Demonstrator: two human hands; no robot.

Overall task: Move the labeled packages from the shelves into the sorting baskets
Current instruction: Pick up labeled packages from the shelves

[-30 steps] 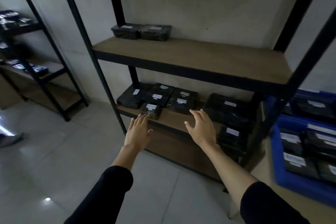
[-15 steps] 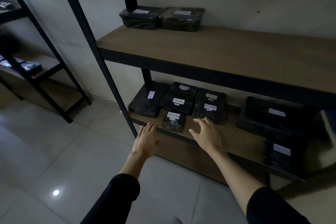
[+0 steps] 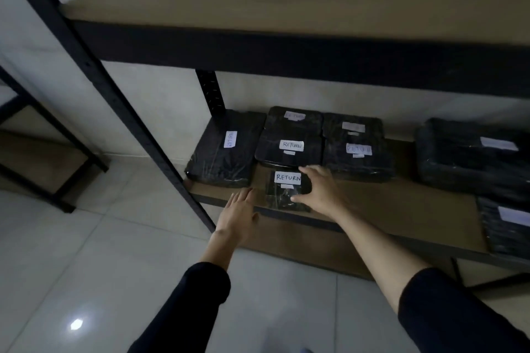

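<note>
At the lower wooden shelf's (image 3: 358,203) front edge, the right hand (image 3: 321,192) curls around a small black plastic-wrapped package labelled RETURN (image 3: 282,190), seemingly light and slippery, left hand (image 3: 239,209) spread flat beside it

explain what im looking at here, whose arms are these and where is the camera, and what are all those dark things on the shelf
There is no machine here. The camera sits on a person's head and looks forward and down, so the two arms in dark sleeves are that person's own.

They face a dark metal rack with brown wooden shelves. On the lower shelf lie black plastic-wrapped packages with white paper labels; several labels read RETURN.

The right hand is curled over the small black wrapped package with a RETURN label at the shelf's front edge, thumb on its near side and fingers on its far side. The package lies on the shelf, not lifted yet.

The left hand is flat and open beside that package, holding nothing.

Behind lie three larger packages, such as the flat black one with a sideways label. More sit at far right and on the upper shelf.
</note>
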